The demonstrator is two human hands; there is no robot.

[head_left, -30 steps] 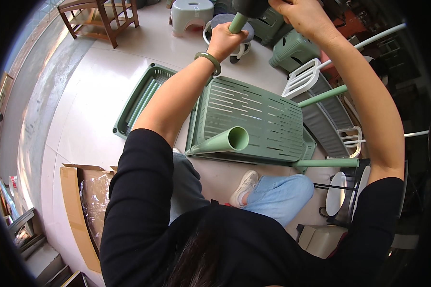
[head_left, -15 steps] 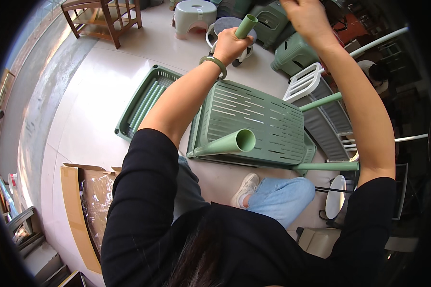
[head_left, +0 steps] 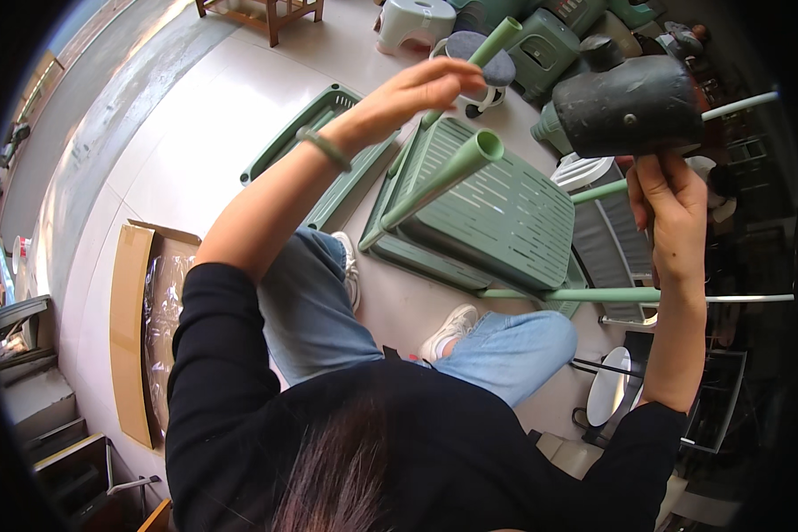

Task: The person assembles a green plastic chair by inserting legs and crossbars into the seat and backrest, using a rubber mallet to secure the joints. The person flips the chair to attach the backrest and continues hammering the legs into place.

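My right hand (head_left: 678,199) grips the handle of a black rubber mallet (head_left: 629,106), raised at the upper right. Fingers stretched out, my left hand (head_left: 412,97) is beside a light green tube (head_left: 496,43); whether it touches the tube I cannot tell. That tube rises from the far left corner of a green slatted rack shelf (head_left: 496,208) on the floor. A second green tube (head_left: 443,182) stands at the nearer left corner, its hollow end up. More tubes (head_left: 594,294) stick out from the shelf's right side. Left of it lies another green shelf tray (head_left: 279,137).
An opened cardboard box (head_left: 133,328) with clear plastic lies at left. At the back are a wooden stand (head_left: 270,19), a white step stool (head_left: 414,25), a round grey-topped stool (head_left: 496,66) and green stools (head_left: 541,53). A grey folding piece (head_left: 612,226) is right of the shelf.
My left hand has loosened from the far tube and its fingers have straightened. My right hand has come down, bringing the mallet into full view. The shelf appears tilted more.
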